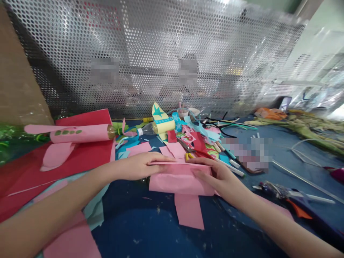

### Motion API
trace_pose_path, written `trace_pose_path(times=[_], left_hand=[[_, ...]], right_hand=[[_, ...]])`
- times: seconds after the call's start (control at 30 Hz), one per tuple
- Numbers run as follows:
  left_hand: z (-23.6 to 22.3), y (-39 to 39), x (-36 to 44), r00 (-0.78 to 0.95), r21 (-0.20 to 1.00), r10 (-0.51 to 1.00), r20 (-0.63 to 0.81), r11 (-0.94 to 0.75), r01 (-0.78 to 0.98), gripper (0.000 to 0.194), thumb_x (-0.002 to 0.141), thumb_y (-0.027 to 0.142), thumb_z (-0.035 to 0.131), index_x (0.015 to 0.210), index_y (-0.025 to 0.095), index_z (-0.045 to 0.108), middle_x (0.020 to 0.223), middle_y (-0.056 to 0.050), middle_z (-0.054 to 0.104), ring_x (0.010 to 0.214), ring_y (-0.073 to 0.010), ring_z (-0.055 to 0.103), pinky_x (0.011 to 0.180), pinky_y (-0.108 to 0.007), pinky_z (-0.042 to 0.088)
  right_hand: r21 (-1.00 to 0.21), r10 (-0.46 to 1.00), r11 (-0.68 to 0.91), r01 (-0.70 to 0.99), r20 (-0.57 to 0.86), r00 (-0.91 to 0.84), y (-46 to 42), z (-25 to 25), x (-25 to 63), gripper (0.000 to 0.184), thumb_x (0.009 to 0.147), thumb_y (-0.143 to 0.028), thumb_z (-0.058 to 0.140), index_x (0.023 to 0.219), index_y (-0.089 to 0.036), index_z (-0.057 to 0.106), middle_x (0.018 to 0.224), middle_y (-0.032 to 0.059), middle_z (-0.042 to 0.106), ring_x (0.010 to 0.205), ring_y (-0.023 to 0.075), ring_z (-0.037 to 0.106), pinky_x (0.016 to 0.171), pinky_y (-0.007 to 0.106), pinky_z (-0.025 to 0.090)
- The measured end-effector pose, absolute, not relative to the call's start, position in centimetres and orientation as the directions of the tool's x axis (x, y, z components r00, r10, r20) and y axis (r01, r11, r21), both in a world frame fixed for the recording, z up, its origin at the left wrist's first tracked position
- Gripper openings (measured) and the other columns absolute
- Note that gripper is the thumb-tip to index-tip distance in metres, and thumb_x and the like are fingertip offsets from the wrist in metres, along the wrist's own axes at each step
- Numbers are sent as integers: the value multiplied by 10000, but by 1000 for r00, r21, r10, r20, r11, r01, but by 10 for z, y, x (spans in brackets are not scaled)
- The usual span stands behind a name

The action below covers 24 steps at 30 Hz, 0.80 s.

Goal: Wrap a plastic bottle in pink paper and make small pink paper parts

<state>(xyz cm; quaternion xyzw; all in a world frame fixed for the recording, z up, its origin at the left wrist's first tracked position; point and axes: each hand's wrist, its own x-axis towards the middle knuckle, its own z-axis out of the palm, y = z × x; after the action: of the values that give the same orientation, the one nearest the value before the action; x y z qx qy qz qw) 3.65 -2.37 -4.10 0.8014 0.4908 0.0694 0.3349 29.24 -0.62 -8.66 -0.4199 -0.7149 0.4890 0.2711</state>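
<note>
A folded sheet of pink paper (pixel 179 181) lies on the blue table in front of me. My left hand (pixel 139 165) rests on its upper left edge, fingers stretched flat and pressing down. From the right, my right hand (pixel 216 175) lies over the sheet's upper right part, fingers also extended along the fold. A loose pink strip (pixel 189 211) sticks out from beneath the sheet toward me.
A pink paper-wrapped bottle plane (pixel 80 133) lies on a red sheet (pixel 80 156) at left. A yellow and blue bottle plane (pixel 161 125), scissors (pixel 189 150), glue sticks (pixel 232 166) and paper scraps crowd the middle. A perforated metal screen (pixel 166 53) stands behind. Wires lie at right.
</note>
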Motion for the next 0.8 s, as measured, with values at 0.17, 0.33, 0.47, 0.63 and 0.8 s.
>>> trace_pose_path(times=[0.17, 0.33, 0.47, 0.63, 0.8], left_hand=[[-46, -24, 40, 516, 639, 847, -125, -329, 695, 358, 954, 382, 449, 1268, 276, 585, 1322, -39, 584, 1207, -201, 529, 1016, -311, 380], [-50, -28, 40, 509, 621, 860, -39, -378, 687, 331, 953, 329, 446, 1229, 267, 617, 1271, -40, 596, 1162, -204, 548, 1007, -319, 388], [-52, -31, 39, 544, 591, 838, 33, -456, 666, 319, 955, 279, 441, 1213, 259, 626, 1235, -54, 596, 1129, -208, 560, 986, -334, 412], [-53, -33, 39, 584, 572, 790, 188, -571, 588, 278, 917, 220, 498, 1127, 249, 677, 1179, -69, 621, 1043, -200, 600, 888, -317, 480], [-54, -33, 39, 616, 482, 698, 365, -708, 516, 230, 892, 181, 579, 1063, 244, 719, 1000, -59, 657, 874, -158, 611, 773, -269, 499]], right_hand=[[-919, 901, 181, 350, 12, -433, -10, -92, 290, 450, 850, -511, 507, 1149, -207, 653, 1287, 80, 633, 1228, 310, 531, 982, 437, 448], [-935, 910, 165, 313, 22, -414, -13, -95, 289, 410, 853, -484, 524, 1156, -249, 671, 1273, 54, 645, 1190, 295, 560, 1013, 472, 417], [-927, 879, 297, 228, 173, -444, -13, -96, 289, 284, 872, -364, 540, 1072, -272, 719, 1223, 34, 677, 1211, 252, 553, 1060, 455, 389], [-833, 795, 516, 201, 378, -475, -14, -96, 291, 258, 875, -219, 545, 1022, -299, 741, 1114, 25, 729, 1193, 235, 564, 1040, 466, 430], [-789, 740, 587, 182, 432, -516, -16, -93, 293, 269, 884, -172, 537, 1014, -295, 737, 1067, 33, 743, 1126, 230, 608, 992, 452, 478]])
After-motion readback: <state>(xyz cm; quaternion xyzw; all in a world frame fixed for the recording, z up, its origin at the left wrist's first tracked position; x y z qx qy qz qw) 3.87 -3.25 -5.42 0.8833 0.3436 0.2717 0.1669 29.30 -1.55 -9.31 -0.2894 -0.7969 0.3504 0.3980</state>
